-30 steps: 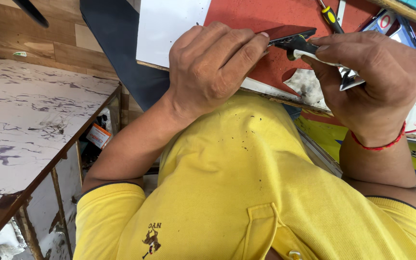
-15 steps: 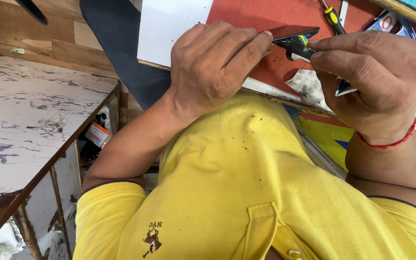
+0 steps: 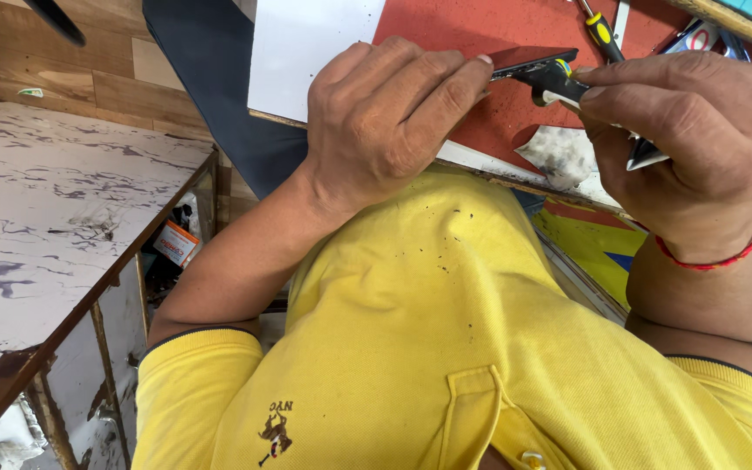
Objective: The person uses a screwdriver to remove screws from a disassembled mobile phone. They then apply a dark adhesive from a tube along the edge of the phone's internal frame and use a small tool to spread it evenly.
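Observation:
My left hand (image 3: pixel 389 122) is closed around a thin dark flat piece (image 3: pixel 528 57) whose far end sticks out past my fingertips over the red work mat (image 3: pixel 480 26). My right hand (image 3: pixel 698 139) grips a small dark tool (image 3: pixel 559 80) with a yellow and blue spot; its tip touches the end of the flat piece. The tool's metal rear end (image 3: pixel 646 155) pokes out below my fingers. A red thread band circles my right wrist. My yellow polo shirt fills the lower view.
A white sheet (image 3: pixel 306 43) lies left of the red mat. A yellow-handled screwdriver (image 3: pixel 598 30) rests at the mat's far edge, and a dirty white rag (image 3: pixel 559 157) lies below the tool. A marbled side table (image 3: pixel 36 218) stands at left, a small orange-and-white box (image 3: pixel 176 244) beneath it.
The view has shifted slightly. Both hands stay together on the flat piece and the tool, with the right hand a little lower against the piece's end.

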